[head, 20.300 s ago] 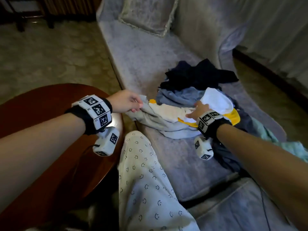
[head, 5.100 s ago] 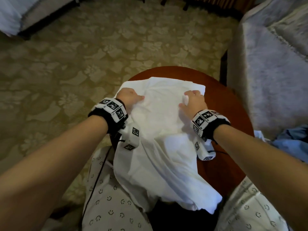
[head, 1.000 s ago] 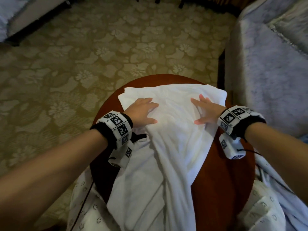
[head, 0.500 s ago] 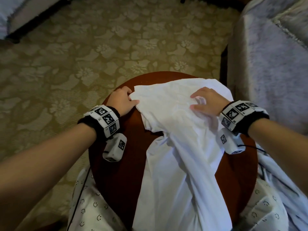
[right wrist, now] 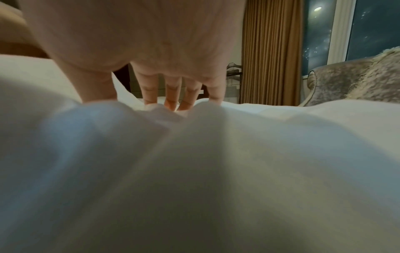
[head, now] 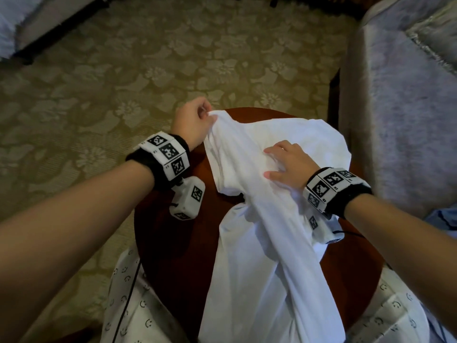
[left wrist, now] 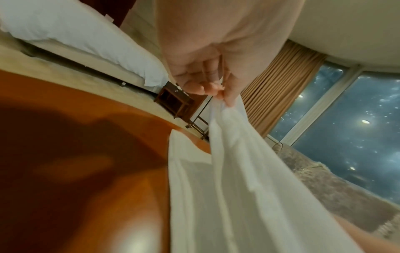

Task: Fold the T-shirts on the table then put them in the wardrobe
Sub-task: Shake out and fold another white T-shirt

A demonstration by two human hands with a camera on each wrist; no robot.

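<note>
Nearest us, the shirt [head: 267,280] spills off the front edge of the tabletop [head: 173,243] onto our lap, its hem end hanging toward us. Its long axis runs from our lap straight away across the round tabletop, with the wider upper part lying at the far side.

Midway, our right hand [head: 289,162] rests on top of the cloth, right of centre. Its fingers [right wrist: 171,95] are fairly straight and slightly spread, tips pressing down into the fabric so that it bunches around them. This hand pins the shirt to the tabletop.

Farther out and to the left, our left hand [head: 193,127] is raised just above the tabletop's far-left rim. Its thumb and fingers [left wrist: 207,89] are pressed together, pinching a corner of the shirt's left edge, which rises taut from the tabletop to the pinch.

We judge the coming move to be a lengthwise fold: the pinched edge lies left of the pinned line, so it must be carried rightward over the right hand's side. The left hand is the nearer one to that free edge. A sofa [head: 400,120] stands beyond, on the right.
</note>
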